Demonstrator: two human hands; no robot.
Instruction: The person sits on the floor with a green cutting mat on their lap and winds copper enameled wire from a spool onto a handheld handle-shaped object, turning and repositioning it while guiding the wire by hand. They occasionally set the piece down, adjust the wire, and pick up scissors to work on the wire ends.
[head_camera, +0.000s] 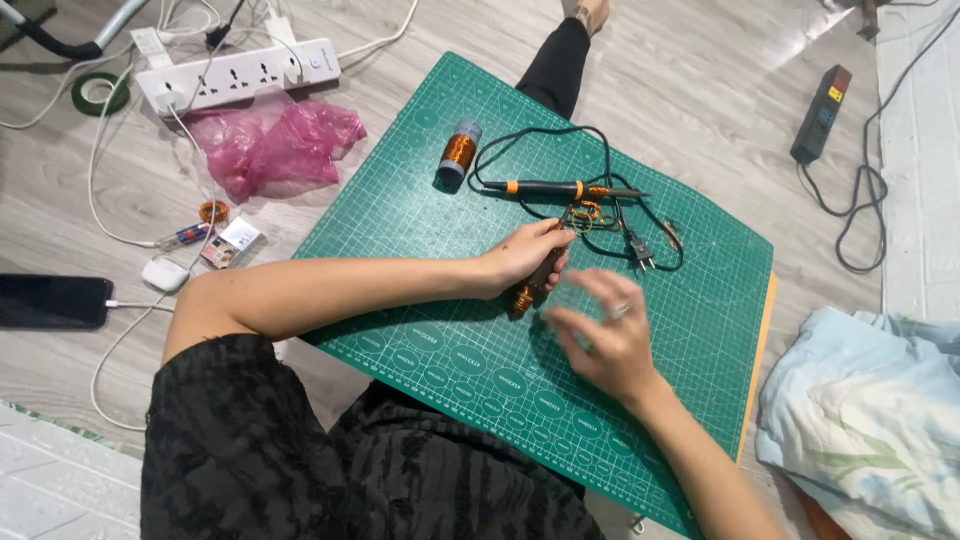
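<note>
Two bare hands at work over a green cutting mat (420, 240) on a grey wooden floor.

Left hand (525, 252) closed around a brown rod wound with copper wire (528, 290), held low on the middle of the mat, copper end pointing toward the body. Right hand (600, 335) blurred, just beside the rod, fingers loosely spread, gripping nothing visible. Just behind the hands, a black soldering iron with orange collar (560, 187) lying on the mat with its black cord (610, 215). Further back, a grey spool of copper wire (459, 153) standing upright. Off the mat to the left, a crumpled pink plastic bag (270, 145) and a white power strip (235, 75).
</note>
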